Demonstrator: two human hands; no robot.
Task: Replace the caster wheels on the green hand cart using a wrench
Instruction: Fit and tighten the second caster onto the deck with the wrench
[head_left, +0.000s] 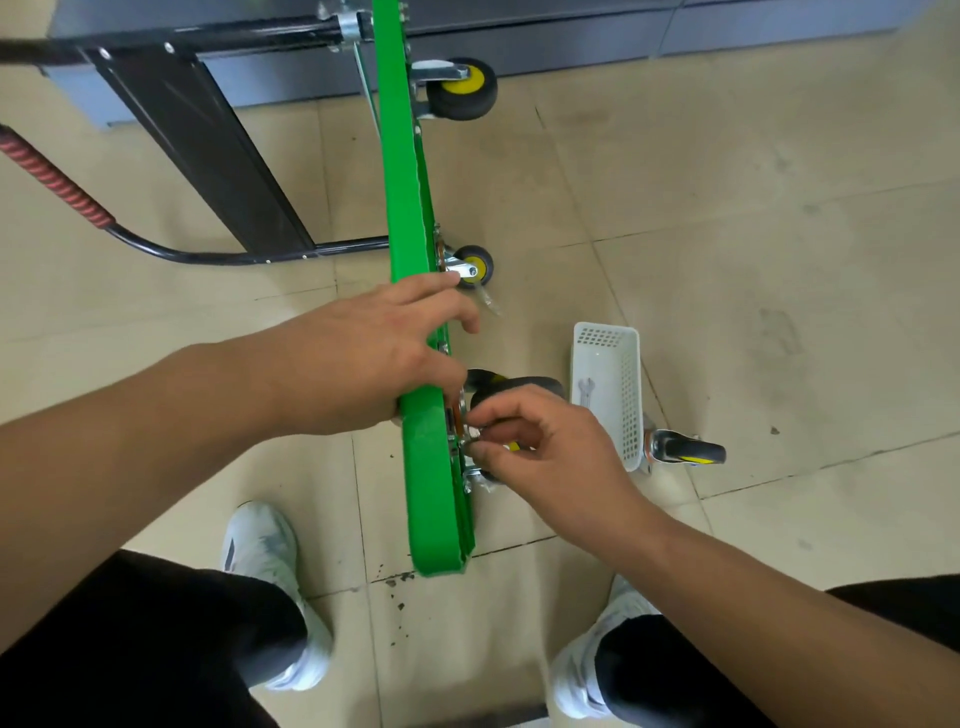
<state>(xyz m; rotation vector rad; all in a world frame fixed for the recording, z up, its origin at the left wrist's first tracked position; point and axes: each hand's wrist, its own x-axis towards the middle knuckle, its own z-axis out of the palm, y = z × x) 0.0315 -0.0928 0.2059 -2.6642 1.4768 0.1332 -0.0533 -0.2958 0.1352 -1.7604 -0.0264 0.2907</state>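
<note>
The green hand cart (402, 171) stands on its edge on the tiled floor; your left hand (374, 353) lies across its upper rim, fingers spread and mostly straight; your right hand (550, 452) is narrowed to a pinch, thumb and forefinger closed on a small metal part (471, 442) at the near caster (519, 387); the wrench (586, 397) lies in the white basket (628, 395), a loose caster (685, 451) just beside it.

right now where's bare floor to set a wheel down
Bare tile right of the white basket and loose caster, and right of the green deck between its far caster and middle caster. Crowded: deck-to-basket gap, where the right hand pinches at the near caster.
</note>
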